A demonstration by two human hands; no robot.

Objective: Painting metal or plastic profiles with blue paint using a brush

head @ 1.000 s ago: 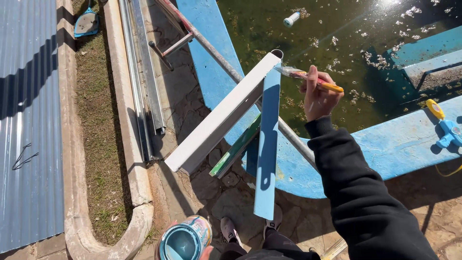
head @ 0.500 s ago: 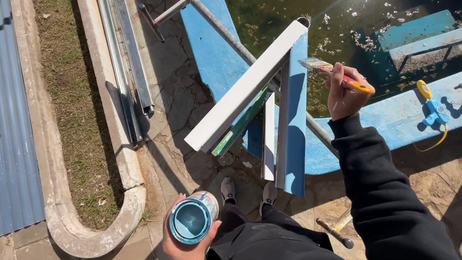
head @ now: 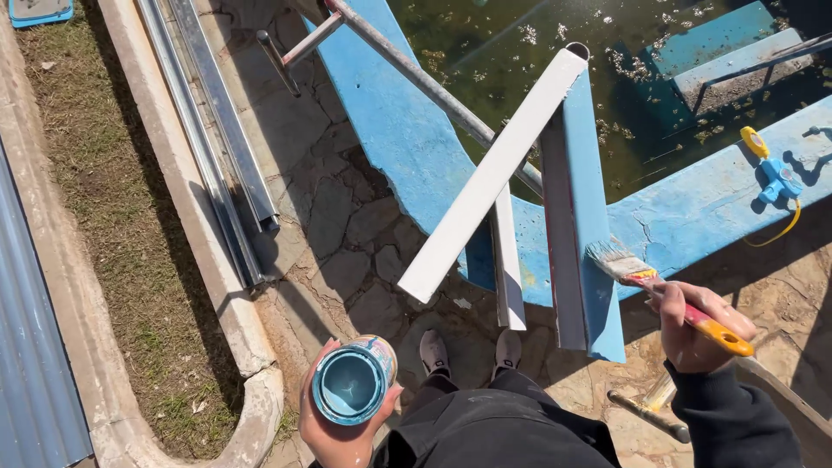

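The right hand [head: 700, 325] grips a paintbrush [head: 663, 295] at four o'clock, bristles just beside the blue-and-white frame [head: 572, 208], while the left hand [head: 334, 416] cradles an open paint can [head: 351, 381] upright at seven o'clock, within reach for dipping.

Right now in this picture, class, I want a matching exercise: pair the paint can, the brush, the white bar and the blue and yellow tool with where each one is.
Things:
1. paint can
2. brush
3. white bar
4. blue and yellow tool

Places:
A. lying on the blue pool edge, top right
B. held in the left hand
C. slanting from the stone paving out over the green water
D. held in the right hand

Pairs: 1-B, 2-D, 3-C, 4-A
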